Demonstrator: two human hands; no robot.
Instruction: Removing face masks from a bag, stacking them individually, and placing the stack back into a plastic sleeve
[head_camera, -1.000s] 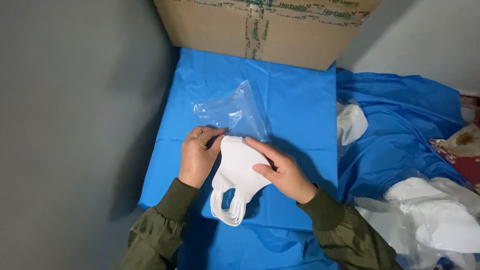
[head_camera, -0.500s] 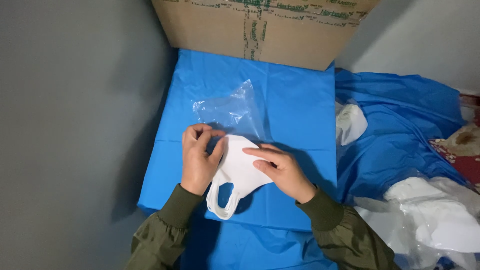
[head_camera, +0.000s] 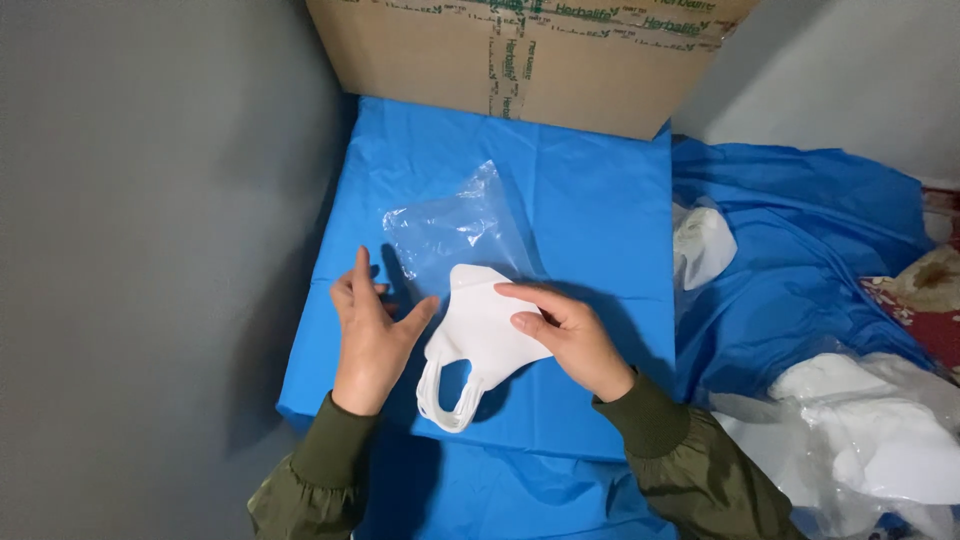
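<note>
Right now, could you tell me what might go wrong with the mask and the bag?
The right hand pins the white mask only with its fingertips, so the mask may slide on the smooth blue cloth. The left hand is open and off the clear bag, which lies loose and crumpled and may shift. The ear loops lie near the cloth's front edge and may catch.
</note>
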